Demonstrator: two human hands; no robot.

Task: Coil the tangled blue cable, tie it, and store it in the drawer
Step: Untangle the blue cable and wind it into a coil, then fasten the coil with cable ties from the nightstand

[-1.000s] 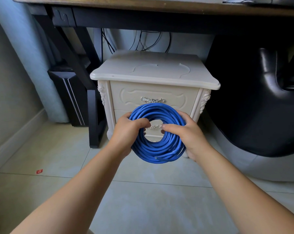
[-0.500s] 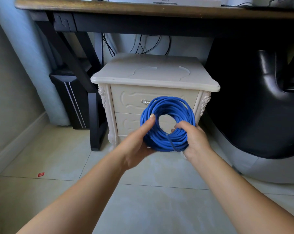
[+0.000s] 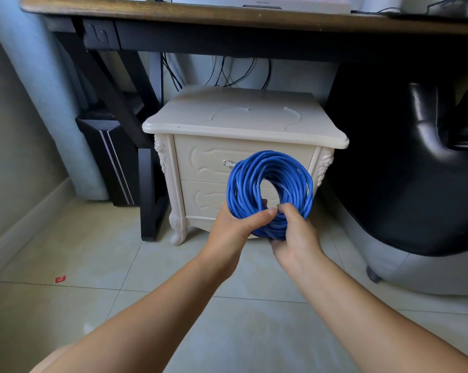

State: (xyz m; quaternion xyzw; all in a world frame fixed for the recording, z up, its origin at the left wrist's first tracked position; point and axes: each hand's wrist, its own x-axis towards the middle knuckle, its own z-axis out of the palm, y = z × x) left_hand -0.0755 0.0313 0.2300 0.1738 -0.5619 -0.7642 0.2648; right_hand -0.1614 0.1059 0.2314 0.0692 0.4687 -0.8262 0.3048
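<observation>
Left hand (image 3: 234,232) and right hand (image 3: 294,235) grip the smooth blue cable (image 3: 270,184) ring.

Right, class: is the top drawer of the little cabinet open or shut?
Shut. The top drawer sits flush in the cabinet, no gap showing; the blue cable is outside it.

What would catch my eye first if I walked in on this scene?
The bright blue cable, wound into a thick ring, is held up mid-view. The left hand and right hand grip its lower edge. Just behind it a cream nightstand with two closed drawers stands under a dark wooden desk, with a black chair to its right.
</observation>
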